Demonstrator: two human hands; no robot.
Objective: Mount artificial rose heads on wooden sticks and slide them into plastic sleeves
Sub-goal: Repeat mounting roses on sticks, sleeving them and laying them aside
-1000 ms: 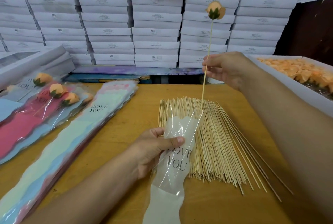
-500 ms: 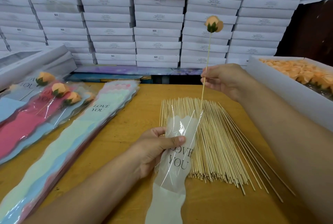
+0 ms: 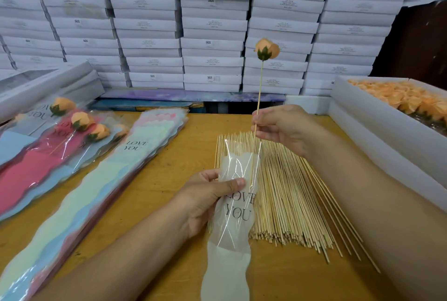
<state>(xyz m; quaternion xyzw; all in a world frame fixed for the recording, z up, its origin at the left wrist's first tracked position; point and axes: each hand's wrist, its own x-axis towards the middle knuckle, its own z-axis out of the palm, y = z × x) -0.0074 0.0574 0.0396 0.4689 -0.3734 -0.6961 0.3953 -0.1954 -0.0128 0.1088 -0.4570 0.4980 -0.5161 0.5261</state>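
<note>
Left hand (image 3: 205, 200): palm turned inward, thumb laid across the front of a clear plastic sleeve with a white scalloped liner (image 3: 235, 206), fingers curled behind it.
Right hand (image 3: 281, 126): raised higher and further forward, fingertips pinching a thin wooden stick (image 3: 259, 94).
Forearms: both bare, reaching in from the lower edge.

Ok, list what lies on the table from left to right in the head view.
Finished sleeved roses → stack of empty sleeves → sleeve held in the left hand → pile of wooden sticks → box of rose heads.
</note>
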